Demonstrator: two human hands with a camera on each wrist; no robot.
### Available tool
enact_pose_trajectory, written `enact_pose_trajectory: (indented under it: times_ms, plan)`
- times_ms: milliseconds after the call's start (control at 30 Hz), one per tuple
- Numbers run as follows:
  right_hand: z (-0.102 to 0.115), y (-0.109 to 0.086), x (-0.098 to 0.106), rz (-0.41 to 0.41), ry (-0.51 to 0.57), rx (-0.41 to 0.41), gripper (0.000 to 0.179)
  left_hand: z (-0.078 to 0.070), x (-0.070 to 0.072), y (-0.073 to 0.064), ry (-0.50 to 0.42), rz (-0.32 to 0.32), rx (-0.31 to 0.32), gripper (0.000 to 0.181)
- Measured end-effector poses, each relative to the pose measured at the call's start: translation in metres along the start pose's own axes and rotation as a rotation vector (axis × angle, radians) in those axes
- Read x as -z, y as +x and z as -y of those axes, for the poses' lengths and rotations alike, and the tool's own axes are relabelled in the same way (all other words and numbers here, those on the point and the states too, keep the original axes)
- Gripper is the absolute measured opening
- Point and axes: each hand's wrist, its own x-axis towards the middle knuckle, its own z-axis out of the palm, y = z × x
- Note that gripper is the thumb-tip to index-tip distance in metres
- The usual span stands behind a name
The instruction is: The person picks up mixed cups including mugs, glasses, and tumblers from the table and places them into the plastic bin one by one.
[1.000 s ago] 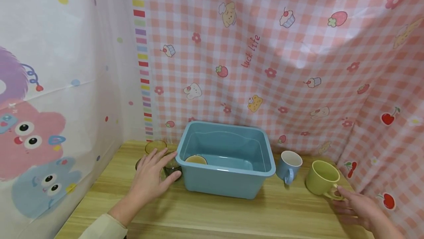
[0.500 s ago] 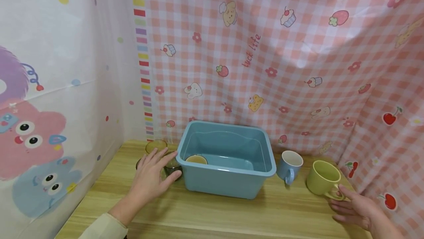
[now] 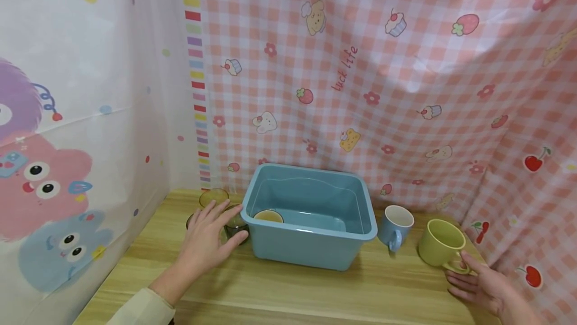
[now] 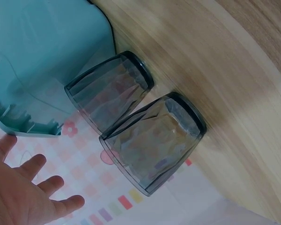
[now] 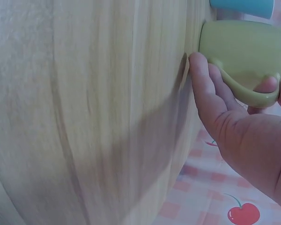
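- Right hand (image 3: 487,282): thumb and one finger pinched the handle (image 5: 253,97) of the squat lime-green glazed mug (image 3: 436,247); the finger passed into the loop. The other fingers lay extended below the handle, beside the mug's base.
- Left hand (image 3: 205,242): fingers were spread, thumb apart, palm down, holding nothing. The fingertips overlapped the tub's rim in the head view; whether they touched it could not be determined.
- Governing relation: the green mug stood upright at the right end of the table, on the far-left side of the right hand. Its vertical axis was the reference; its handle projected right and near, toward that hand. The right hand was the nearer one; the left was well apart from the mug.
- Beside the left hand: two smoke-grey transparent tumblers (image 4: 154,143) stood side by side, just left of the tub; an amber transparent glass (image 3: 214,198) stood beyond the fingers.
- Centre: a rectangular teal plastic tub (image 3: 302,247), long axis left to right, contained a yellow cup (image 3: 269,216) at its near-left corner.
- Between tub and green mug: a light-blue mug (image 3: 395,225) with a white interior stood upright, handle facing near.
- Support: a light wood-grain table (image 3: 288,297); pink-and-white checked cloth (image 3: 279,79) hung along the far side.
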Motion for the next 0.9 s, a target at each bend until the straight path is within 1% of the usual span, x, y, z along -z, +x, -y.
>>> enact_pose_trajectory:
  times_ms: [233, 300, 433, 533, 733, 800, 900]
  plan:
    - [-0.002, 0.001, -0.001, 0.011, 0.075, 0.001, 0.047, 0.001, 0.000, 0.000, 0.006, 0.000, -0.002, 0.063]
    - [-0.003, 0.001, -0.001, 0.024, 0.105, 0.007, 0.046, 0.001, 0.000, 0.000, 0.010, 0.000, -0.002, 0.063]
    - [-0.004, 0.002, -0.001, 0.023, 0.139, 0.019, 0.044, 0.001, 0.000, 0.000, 0.010, 0.003, 0.000, 0.063]
    - [-0.003, 0.002, -0.001, 0.052, 0.157, 0.022, 0.043, 0.000, 0.000, 0.000, 0.010, 0.007, 0.001, 0.063]
    - [-0.001, 0.000, 0.005, 0.283, 0.210, 0.053, 0.045, -0.001, 0.001, 0.000, 0.005, 0.005, 0.002, 0.063]
    - [0.001, -0.001, 0.007, 0.337, 0.214, 0.067, 0.045, -0.001, 0.001, 0.000, 0.000, 0.004, 0.003, 0.063]
    - [0.004, -0.003, 0.011, 0.378, 0.208, 0.083, 0.045, -0.001, 0.001, 0.001, -0.002, 0.004, 0.003, 0.063]
